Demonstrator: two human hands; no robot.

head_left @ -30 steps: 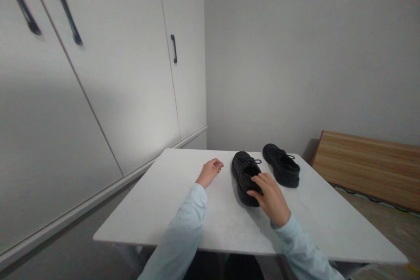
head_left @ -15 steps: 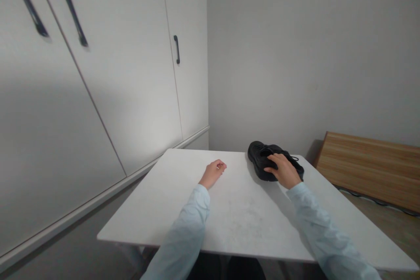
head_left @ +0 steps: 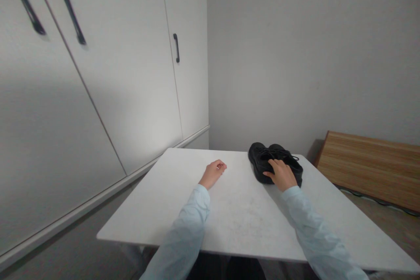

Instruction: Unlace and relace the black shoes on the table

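A pair of black lace-up shoes stands side by side at the far right of the white table (head_left: 183,210). My right hand (head_left: 281,175) grips the nearer shoe (head_left: 259,164) by its side at the opening, thumb outside and fingers over the edge. The farther shoe (head_left: 295,165) sits right behind it, partly hidden by the nearer shoe and my hand. My left hand (head_left: 213,174) rests on the table left of the shoes, its fingers curled closed with nothing visible in them.
White cupboard doors (head_left: 131,74) with dark handles rise along the left. A grey wall (head_left: 311,52) stands behind the table. To the right is a wood-grain panel (head_left: 370,166), with a dark cable (head_left: 377,201) running below it.
My right hand has shifted the nearer shoe slightly toward me, turning it more in line with the farther one, whose toe now shows more. My left hand has stayed in place.
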